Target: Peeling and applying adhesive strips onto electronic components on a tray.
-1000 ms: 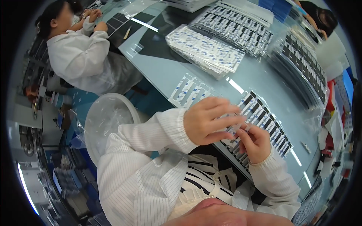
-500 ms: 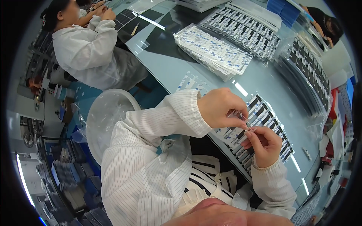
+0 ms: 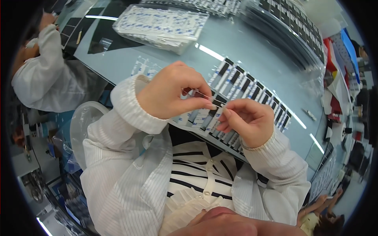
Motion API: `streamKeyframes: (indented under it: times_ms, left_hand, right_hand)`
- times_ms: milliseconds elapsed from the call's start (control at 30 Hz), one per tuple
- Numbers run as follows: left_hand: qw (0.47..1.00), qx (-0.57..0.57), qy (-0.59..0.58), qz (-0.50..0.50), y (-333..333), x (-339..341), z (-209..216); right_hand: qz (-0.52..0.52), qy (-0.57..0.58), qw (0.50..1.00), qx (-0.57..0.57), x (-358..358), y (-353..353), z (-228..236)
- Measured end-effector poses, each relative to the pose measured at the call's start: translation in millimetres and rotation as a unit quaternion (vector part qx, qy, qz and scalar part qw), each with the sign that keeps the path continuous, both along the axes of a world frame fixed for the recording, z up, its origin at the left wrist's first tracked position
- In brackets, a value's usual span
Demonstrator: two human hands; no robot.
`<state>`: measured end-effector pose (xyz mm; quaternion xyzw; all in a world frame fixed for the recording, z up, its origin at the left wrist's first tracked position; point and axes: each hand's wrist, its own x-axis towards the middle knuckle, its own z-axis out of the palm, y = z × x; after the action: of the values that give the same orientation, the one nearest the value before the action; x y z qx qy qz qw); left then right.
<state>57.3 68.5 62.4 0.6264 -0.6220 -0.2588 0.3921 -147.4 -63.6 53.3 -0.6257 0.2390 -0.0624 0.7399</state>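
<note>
My left hand [image 3: 177,92] is closed in a pinch on a thin, partly clear strip [image 3: 201,94], which shows at its thumb and forefinger. Just to the right, my right hand [image 3: 252,118] also pinches, its fingertips very close to the left ones; whatever lies in them is too small to make out. Beneath both hands lies a sheet of black and white strips [image 3: 246,87] with blue printed marks, set in slanting rows. My hands cover part of its near left portion. A clear sheet with blue marks [image 3: 143,67] lies beyond my left wrist.
A bagged stack of white, blue-marked sheets [image 3: 161,23] lies at the far left of the table [image 3: 220,37]. Bagged dark strip sheets [image 3: 283,35] are piled at the far right. A whitish, plastic-lined bin [image 3: 80,126] stands by my left elbow. Another person [image 3: 51,74] sits at left.
The view has turned, so the table and stacks appear farther left and higher. My hands stay close together, both still pinching, over the strip sheet.
</note>
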Motion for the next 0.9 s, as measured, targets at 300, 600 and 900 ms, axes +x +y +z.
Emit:
streamKeyframes:
  times_ms: [300,600,900]
  left_hand:
    - [0.999,-0.001,0.027,-0.024,-2.2,2.0,-8.0]
    - [0.989,0.018,0.115,-0.088,-3.7,6.6,-0.3]
    - [0.958,0.03,0.242,-0.148,-4.8,1.9,-2.2]
  right_hand:
    - [0.036,0.075,0.985,0.154,5.1,-11.5,0.8]
    - [0.072,0.044,0.947,0.311,5.6,-11.3,-17.3]
    - [0.122,0.047,0.932,0.339,7.4,-4.3,-19.8]
